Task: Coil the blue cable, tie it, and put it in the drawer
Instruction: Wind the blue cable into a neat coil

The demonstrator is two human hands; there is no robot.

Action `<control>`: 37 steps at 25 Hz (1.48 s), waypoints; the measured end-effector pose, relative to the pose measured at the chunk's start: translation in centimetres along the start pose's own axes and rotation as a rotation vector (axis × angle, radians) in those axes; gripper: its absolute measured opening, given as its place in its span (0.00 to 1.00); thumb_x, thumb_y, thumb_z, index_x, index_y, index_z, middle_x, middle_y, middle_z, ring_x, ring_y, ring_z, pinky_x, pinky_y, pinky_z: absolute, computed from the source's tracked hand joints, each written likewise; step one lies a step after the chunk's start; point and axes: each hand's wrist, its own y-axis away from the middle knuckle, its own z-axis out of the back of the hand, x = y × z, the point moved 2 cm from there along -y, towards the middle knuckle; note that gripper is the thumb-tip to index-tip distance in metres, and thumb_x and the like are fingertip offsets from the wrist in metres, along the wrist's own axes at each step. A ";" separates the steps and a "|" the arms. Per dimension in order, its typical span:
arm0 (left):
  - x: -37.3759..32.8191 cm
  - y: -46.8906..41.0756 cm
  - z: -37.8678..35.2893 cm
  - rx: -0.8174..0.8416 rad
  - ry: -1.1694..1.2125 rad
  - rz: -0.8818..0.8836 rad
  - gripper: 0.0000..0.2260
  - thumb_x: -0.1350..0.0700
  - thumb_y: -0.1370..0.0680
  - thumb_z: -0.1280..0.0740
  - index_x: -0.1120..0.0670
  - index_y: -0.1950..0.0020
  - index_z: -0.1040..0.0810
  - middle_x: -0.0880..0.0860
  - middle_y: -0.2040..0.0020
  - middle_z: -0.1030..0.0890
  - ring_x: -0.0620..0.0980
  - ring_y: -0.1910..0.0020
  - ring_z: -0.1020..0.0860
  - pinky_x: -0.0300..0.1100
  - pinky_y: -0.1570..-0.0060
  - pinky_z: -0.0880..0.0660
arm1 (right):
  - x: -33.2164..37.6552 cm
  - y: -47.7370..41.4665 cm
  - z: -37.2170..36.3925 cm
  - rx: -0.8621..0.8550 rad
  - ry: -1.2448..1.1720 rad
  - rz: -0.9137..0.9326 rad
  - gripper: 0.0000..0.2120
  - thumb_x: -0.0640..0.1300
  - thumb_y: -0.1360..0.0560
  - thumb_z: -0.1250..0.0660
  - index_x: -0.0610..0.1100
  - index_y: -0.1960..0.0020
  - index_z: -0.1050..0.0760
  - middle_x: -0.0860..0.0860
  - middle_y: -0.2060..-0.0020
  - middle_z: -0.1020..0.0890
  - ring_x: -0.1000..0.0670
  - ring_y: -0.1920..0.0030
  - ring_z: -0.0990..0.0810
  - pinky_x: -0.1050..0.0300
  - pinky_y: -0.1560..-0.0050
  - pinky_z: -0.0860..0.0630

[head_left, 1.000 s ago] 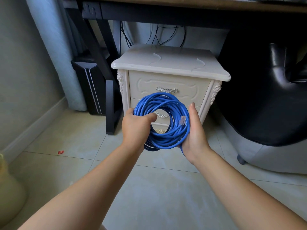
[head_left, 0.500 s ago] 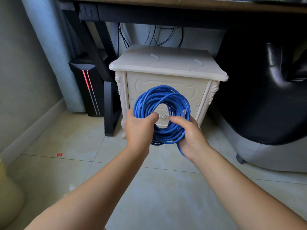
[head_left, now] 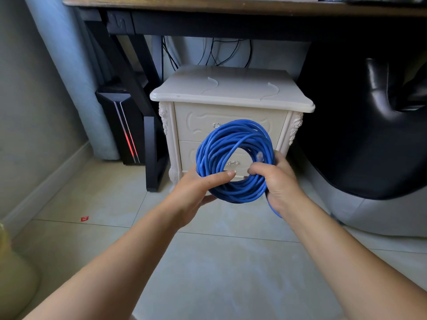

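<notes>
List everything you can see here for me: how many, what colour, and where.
blue cable: one, blue, coiled in a ring, held in front of the cabinet
plug: one, clear, on the coil's right side
cabinet: one, cream, below the desk
drawers: two, cream, both closed
desk: one, wood top on black frame, along the top
computer tower: one, black with red stripe, left of the cabinet
chair: one, black, at right
wires: several, black, behind the cabinet
scrap: one, red, on the floor at left
left hand: grips the coil's lower left
right hand: grips the coil's lower right
</notes>
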 end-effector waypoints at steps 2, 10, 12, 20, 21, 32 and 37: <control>-0.4 -0.1 1.0 0.059 -0.071 0.026 0.33 0.46 0.33 0.22 0.46 0.31 0.29 0.46 0.41 0.18 0.46 0.40 0.20 0.55 0.34 0.29 | 1.1 0.0 0.3 0.015 0.113 0.072 0.26 0.33 0.41 0.28 0.46 0.44 0.25 0.52 0.60 0.19 0.46 0.59 0.19 0.55 0.66 0.21; -2.5 -0.4 0.8 0.004 -0.922 -0.365 0.53 0.43 0.37 0.21 0.38 0.21 0.51 0.45 0.23 0.42 0.44 0.26 0.39 0.42 0.30 0.37 | 1.9 1.9 -1.3 0.235 1.047 0.454 0.34 0.38 0.36 0.27 0.52 0.32 0.32 0.54 0.37 0.29 0.51 0.41 0.26 0.58 0.45 0.30; -2.0 -0.8 0.3 -0.026 -1.055 -0.407 0.50 0.46 0.36 0.23 0.38 0.21 0.51 0.48 0.29 0.35 0.48 0.33 0.31 0.46 0.35 0.29 | 1.8 2.6 -2.0 0.299 1.076 0.505 0.34 0.38 0.35 0.27 0.52 0.31 0.33 0.56 0.38 0.29 0.51 0.42 0.26 0.57 0.48 0.29; -2.0 -0.6 0.7 -0.174 -0.777 -0.308 0.21 0.62 0.34 0.28 0.48 0.44 0.25 0.45 0.57 0.19 0.42 0.60 0.20 0.41 0.58 0.21 | 2.3 3.2 -1.9 0.270 1.022 0.538 0.39 0.44 0.33 0.27 0.58 0.27 0.38 0.60 0.32 0.30 0.55 0.33 0.31 0.58 0.37 0.32; -1.9 -0.7 0.9 -0.193 -0.738 -0.288 0.20 0.62 0.34 0.28 0.49 0.45 0.25 0.45 0.58 0.19 0.42 0.61 0.20 0.39 0.60 0.22 | 2.2 3.0 -1.8 0.249 1.042 0.506 0.40 0.48 0.33 0.27 0.60 0.26 0.40 0.61 0.31 0.31 0.55 0.33 0.30 0.56 0.36 0.31; -1.2 -1.2 2.4 -0.268 -0.229 -0.090 0.18 0.68 0.31 0.29 0.52 0.45 0.23 0.53 0.58 0.19 0.50 0.64 0.19 0.46 0.59 0.20 | 1.9 1.7 -0.2 0.195 0.661 0.198 0.44 0.52 0.34 0.21 0.65 0.25 0.42 0.59 0.31 0.30 0.56 0.33 0.28 0.53 0.32 0.30; -0.7 -0.7 0.6 -0.181 -0.620 -0.115 0.19 0.63 0.34 0.28 0.49 0.46 0.23 0.49 0.60 0.18 0.50 0.61 0.19 0.46 0.58 0.21 | 2.9 1.5 -0.7 0.394 1.047 0.371 0.38 0.57 0.34 0.23 0.64 0.28 0.35 0.62 0.36 0.29 0.59 0.35 0.29 0.59 0.35 0.32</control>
